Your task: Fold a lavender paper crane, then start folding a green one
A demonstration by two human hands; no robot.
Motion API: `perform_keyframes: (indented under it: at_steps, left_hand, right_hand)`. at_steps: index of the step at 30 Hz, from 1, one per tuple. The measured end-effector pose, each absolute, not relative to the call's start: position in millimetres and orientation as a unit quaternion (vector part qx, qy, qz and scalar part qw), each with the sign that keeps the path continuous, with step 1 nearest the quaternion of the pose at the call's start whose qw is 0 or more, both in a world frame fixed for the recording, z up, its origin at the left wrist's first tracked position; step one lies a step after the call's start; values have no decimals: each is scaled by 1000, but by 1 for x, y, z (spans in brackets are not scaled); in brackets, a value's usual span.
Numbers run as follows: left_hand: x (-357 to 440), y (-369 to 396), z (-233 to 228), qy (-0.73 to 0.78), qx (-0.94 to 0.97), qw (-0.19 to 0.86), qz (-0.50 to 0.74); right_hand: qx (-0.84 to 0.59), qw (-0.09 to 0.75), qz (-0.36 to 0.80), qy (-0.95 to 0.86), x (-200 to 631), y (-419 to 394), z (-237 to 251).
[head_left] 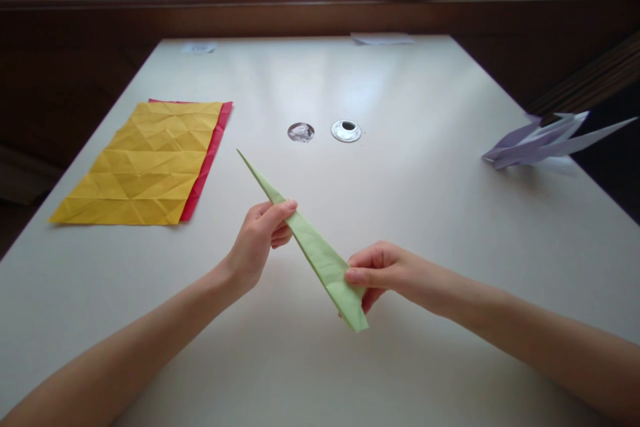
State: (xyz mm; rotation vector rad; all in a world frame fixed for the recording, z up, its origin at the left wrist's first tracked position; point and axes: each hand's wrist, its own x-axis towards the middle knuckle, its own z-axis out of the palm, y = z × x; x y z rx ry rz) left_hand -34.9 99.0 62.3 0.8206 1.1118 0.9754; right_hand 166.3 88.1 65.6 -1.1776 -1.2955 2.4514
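Above the bench, left hand and right hand each grip clamped on a folded green paper strip, its 5 o'clock end partly hidden by fingers.

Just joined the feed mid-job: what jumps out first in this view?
The long, narrow folded green paper held above the middle of the white table, pinched by the left hand near its middle and the right hand near its wide end. At the left lies a creased yellow sheet over a red sheet; a folded lavender paper model sits at the right edge.
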Motion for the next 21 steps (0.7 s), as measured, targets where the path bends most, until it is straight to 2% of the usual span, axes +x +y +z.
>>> perform_keyframes:
  at_steps: [6, 10, 12, 15, 21]
  left_hand:
    - [-34, 99, 57, 493, 305, 665, 470]
    - [-34, 99, 55, 493, 295, 666, 476]
    - [-34, 99, 54, 488, 302, 689, 443]
    - [-34, 97, 50, 456, 329, 759, 328]
    - [-26, 84, 46, 359, 416, 814, 189]
  right_hand:
    - [-387, 90, 813, -425, 164, 87, 65]
    - [-365, 74, 825, -425, 168, 88, 66]
    - [-335, 31, 840, -426, 171, 91, 68]
    - [-299, -25, 839, -453, 174, 95, 70]
    - [-355, 95, 777, -511, 164, 92, 63]
